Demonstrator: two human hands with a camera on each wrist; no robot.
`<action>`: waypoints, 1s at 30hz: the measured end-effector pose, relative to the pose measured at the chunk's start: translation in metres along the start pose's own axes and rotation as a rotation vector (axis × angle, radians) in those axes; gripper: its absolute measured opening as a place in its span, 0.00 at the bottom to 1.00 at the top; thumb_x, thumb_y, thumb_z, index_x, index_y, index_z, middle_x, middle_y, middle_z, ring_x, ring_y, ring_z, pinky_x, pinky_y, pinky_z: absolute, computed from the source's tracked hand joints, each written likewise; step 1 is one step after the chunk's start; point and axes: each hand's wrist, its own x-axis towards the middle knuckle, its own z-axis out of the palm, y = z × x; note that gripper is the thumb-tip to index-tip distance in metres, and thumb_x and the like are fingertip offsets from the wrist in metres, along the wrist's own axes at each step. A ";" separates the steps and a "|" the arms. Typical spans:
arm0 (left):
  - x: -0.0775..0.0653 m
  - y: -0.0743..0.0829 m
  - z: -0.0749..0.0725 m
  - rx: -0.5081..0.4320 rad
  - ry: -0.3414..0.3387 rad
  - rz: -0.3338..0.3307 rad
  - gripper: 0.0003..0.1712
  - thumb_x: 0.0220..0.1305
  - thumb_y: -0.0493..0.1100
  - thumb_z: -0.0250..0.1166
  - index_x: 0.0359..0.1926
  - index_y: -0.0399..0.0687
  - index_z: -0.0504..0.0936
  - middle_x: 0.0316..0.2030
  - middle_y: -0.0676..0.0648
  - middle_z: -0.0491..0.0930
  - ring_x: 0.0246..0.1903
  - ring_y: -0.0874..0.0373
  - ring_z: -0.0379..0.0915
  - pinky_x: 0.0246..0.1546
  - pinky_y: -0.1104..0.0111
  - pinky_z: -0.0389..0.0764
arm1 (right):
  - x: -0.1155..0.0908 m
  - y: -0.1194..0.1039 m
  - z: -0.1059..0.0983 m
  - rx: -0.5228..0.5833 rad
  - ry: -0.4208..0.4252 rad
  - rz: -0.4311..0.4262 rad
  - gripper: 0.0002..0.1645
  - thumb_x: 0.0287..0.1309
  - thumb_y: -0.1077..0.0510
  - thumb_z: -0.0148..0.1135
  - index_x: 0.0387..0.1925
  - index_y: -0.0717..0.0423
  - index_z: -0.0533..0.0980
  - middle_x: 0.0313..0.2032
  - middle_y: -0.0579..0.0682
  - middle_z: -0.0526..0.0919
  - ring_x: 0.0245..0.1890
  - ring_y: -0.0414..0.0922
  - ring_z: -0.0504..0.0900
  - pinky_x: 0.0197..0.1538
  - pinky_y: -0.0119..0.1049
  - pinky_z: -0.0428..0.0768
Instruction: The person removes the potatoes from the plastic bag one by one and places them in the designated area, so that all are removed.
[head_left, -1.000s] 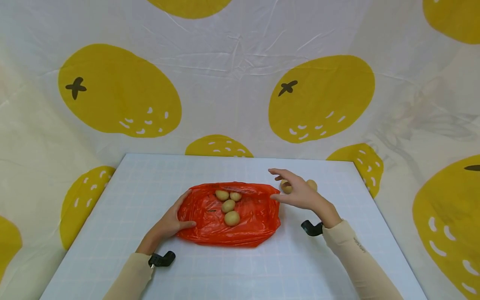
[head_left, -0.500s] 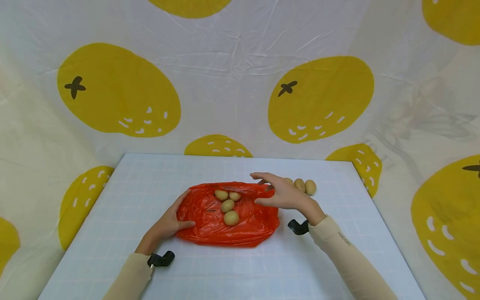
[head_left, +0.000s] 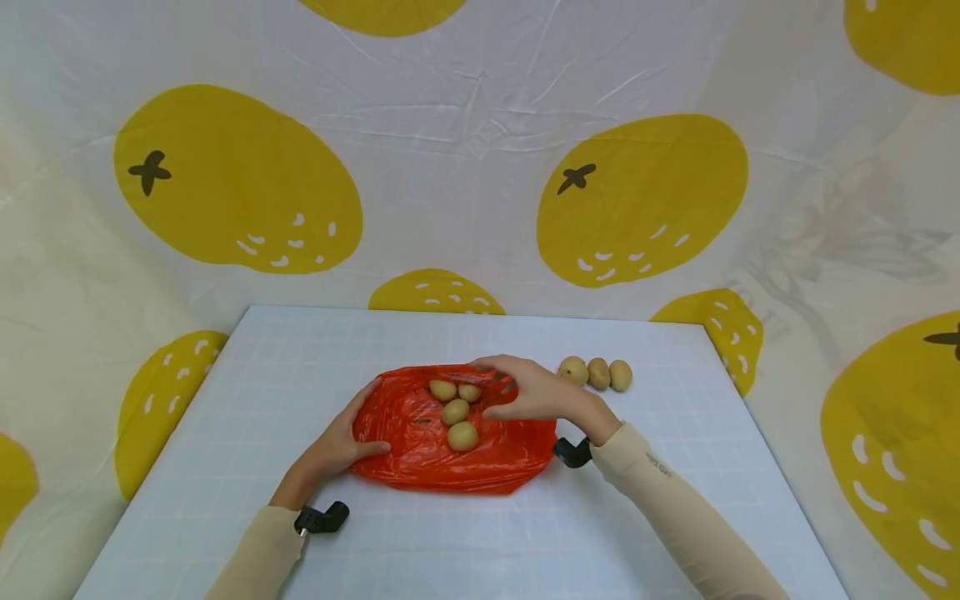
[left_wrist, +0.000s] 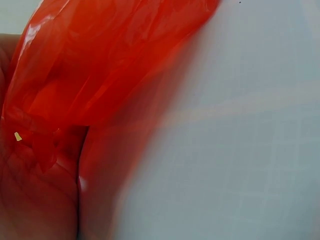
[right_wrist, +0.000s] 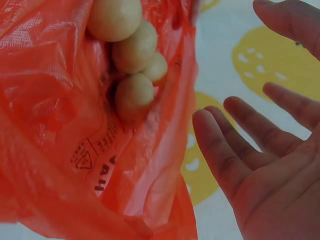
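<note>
Left hand (head_left: 339,440), fingers extended, rested against the red bag (head_left: 450,477); right hand (head_left: 531,393), released, hung above its opposite side. Four potatoes (head_left: 462,437) lay inside, between them; three loose potatoes (head_left: 598,374) beyond the right wrist. Table (head_left: 442,550) extended past the near edge.

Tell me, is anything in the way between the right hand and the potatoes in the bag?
Nothing that I can see. The right hand is over the red bag, with no object showing between it and the potatoes inside. The left hand is at the bag's left side, away from that gap.
</note>
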 end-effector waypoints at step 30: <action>0.001 0.002 -0.001 0.008 -0.010 -0.087 0.66 0.54 0.42 0.80 0.83 0.70 0.45 0.82 0.39 0.44 0.78 0.31 0.42 0.72 0.33 0.57 | 0.043 0.005 0.038 -0.083 -0.248 0.001 0.24 0.63 0.49 0.72 0.59 0.50 0.81 0.51 0.43 0.87 0.50 0.42 0.82 0.54 0.33 0.82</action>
